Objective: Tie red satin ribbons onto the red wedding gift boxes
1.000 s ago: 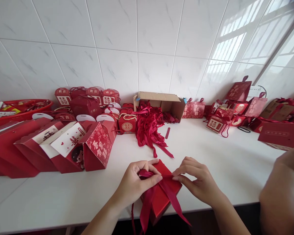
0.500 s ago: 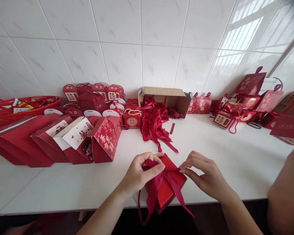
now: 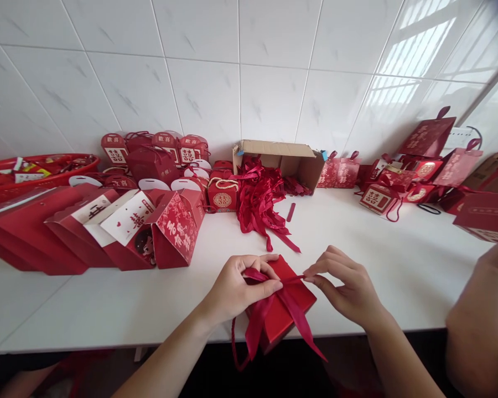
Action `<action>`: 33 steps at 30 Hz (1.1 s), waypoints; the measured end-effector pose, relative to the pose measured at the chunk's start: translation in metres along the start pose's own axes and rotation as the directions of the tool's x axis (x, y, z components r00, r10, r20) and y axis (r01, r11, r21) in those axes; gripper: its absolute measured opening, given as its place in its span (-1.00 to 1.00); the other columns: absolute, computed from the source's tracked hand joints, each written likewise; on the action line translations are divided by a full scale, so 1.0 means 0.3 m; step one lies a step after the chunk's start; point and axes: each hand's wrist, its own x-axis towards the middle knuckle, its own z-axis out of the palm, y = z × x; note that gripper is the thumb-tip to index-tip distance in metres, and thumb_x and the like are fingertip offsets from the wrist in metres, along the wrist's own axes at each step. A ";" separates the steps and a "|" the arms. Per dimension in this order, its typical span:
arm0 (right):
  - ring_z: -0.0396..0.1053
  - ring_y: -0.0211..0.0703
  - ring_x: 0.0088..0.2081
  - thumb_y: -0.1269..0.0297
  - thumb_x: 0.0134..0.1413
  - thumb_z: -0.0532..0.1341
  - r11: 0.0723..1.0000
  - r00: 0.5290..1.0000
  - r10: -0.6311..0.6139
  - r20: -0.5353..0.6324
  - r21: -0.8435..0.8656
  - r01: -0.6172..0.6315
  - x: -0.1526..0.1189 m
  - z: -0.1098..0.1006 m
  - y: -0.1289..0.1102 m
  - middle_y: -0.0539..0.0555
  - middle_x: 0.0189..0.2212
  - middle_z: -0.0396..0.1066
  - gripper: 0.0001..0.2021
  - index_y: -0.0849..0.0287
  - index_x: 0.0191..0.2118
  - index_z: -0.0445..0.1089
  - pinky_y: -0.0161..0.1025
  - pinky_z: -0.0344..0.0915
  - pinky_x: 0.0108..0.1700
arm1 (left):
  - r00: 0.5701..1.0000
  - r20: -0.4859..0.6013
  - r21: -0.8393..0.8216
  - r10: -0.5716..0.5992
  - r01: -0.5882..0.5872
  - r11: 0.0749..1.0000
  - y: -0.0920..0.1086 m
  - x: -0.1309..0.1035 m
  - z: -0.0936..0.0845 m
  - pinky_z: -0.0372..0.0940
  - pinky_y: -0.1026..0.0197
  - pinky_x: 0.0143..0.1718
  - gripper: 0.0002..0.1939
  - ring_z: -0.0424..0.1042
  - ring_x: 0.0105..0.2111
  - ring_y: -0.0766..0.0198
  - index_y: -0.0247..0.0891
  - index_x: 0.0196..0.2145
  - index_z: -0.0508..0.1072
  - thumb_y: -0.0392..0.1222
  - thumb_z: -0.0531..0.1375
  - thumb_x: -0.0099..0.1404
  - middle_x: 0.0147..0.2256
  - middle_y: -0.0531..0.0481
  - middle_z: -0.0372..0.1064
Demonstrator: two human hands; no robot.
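A small red gift box [image 3: 280, 323] lies at the front edge of the white table, with a dark red cord hanging from its left side. Across its top runs a dark red ribbon [image 3: 297, 314] in a bow, two tails draping toward me. My left hand [image 3: 243, 284] pinches the bow's left loop near the knot, its fingers against the box. With thumb and fingertips closed, my right hand [image 3: 344, 284] grips the right loop, which is stretched out narrow and taut. The knot lies partly behind my left thumb.
Several red boxes [image 3: 177, 226] stand at the left, a red basket [image 3: 87, 160] behind them. Dark red ribbons [image 3: 259, 204] spill from a cardboard box [image 3: 280, 148] at the wall. More gift boxes [image 3: 379, 199] stand at the right, near another person's arm [image 3: 481, 320].
The right loop looks narrower and more taut between my hands. My hands remain in nearly the same place on the ribbon; the whole view has shifted slightly.
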 end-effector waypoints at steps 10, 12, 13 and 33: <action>0.27 -0.17 -0.42 0.42 0.20 0.16 0.997 0.997 0.071 0.027 0.040 -0.072 0.002 0.004 0.007 0.03 -0.49 0.40 -0.89 0.10 -0.33 0.38 -0.21 0.25 -0.41 | 1.000 0.020 0.019 0.001 -0.001 1.000 0.001 -0.003 -0.014 0.08 -0.02 0.20 -0.93 0.28 0.15 0.00 -0.24 -0.45 0.51 -0.22 0.32 0.11 -0.06 -0.15 0.49; 0.28 -0.17 -0.41 0.37 0.20 0.19 0.992 0.994 0.097 0.049 0.081 -0.101 0.003 -0.001 0.013 0.02 -0.48 0.40 -0.94 0.09 -0.30 0.39 -0.22 0.25 -0.39 | 1.000 0.029 -0.004 0.001 0.000 1.000 0.003 -0.004 -0.018 0.14 -0.02 0.16 -0.89 0.29 0.14 -0.02 -0.25 -0.41 0.49 -0.22 0.34 0.09 0.00 -0.17 0.45; 0.29 -0.18 -0.40 0.33 0.20 0.20 0.986 0.992 0.116 0.056 0.113 -0.122 0.001 -0.002 0.018 0.02 -0.47 0.41 -0.97 0.09 -0.27 0.39 -0.23 0.26 -0.37 | 0.999 0.038 -0.017 0.007 -0.006 1.000 0.004 -0.005 -0.019 0.18 0.00 0.13 -0.86 0.30 0.13 -0.02 -0.25 -0.38 0.47 -0.22 0.34 0.08 0.01 -0.17 0.44; 0.14 0.07 0.23 0.31 -0.23 0.47 0.681 0.832 0.240 0.501 0.524 -0.512 -0.108 0.109 -0.005 0.23 0.26 0.09 0.18 0.00 0.37 -0.35 0.01 0.13 0.21 | 0.873 -0.458 -0.351 -0.167 -0.005 0.936 -0.182 -0.156 0.036 0.33 0.26 -0.15 -0.52 0.44 -0.11 0.17 -0.10 0.05 0.25 -0.04 0.24 0.20 -0.10 -0.05 0.41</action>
